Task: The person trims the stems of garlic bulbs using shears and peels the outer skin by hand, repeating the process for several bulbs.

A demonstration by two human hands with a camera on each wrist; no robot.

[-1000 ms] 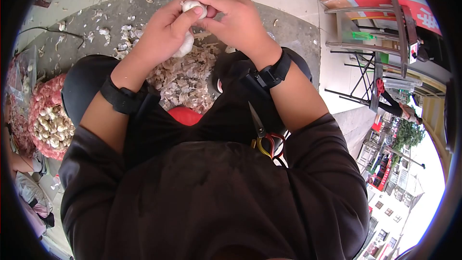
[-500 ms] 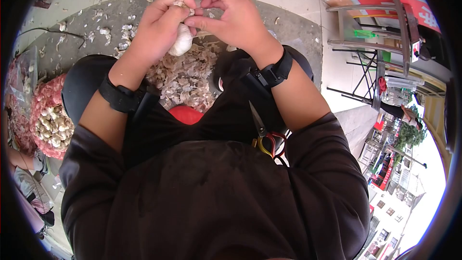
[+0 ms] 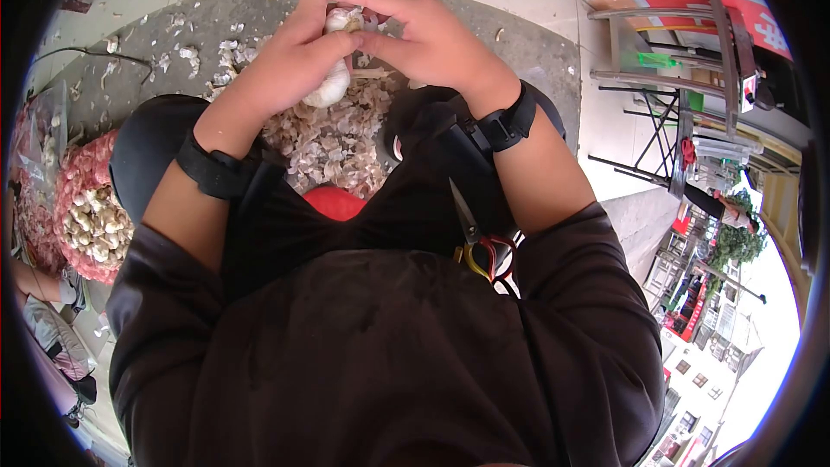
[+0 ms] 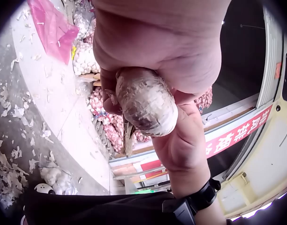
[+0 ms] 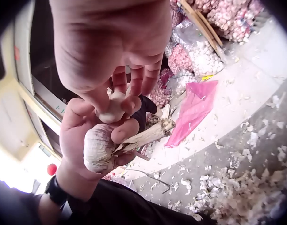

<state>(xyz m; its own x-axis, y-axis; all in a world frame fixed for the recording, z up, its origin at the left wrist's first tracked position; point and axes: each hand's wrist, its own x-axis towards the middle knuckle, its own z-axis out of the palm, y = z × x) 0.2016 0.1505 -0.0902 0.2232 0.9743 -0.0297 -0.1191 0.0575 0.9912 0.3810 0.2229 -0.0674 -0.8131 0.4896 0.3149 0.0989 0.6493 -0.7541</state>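
Note:
My left hand (image 3: 298,56) holds two garlic bulbs. The lower bulb (image 3: 328,86) sits against the palm; its dry stalk (image 5: 145,136) sticks out past the fingers in the right wrist view. Higher up, at the fingertips, is a smaller pale bulb (image 5: 113,108), which the thumb and fingers of my right hand (image 3: 428,30) pinch from the other side. The left thumb lies on this upper bulb, and the left index finger is raised off it. In the left wrist view the lower bulb (image 4: 148,103) shows flaky white skin and covers the upper one.
A heap of garlic skins (image 3: 333,143) lies on the floor between the knees. Scissors (image 3: 475,246) with red and yellow handles rest at the right thigh. At left stands a pink net sack (image 3: 95,225) of garlic. A pink plastic sheet (image 5: 192,110) lies ahead.
Half a second ago the right fingers were lifted partly off the upper bulb; now they have come back onto it. The left index finger has straightened upward.

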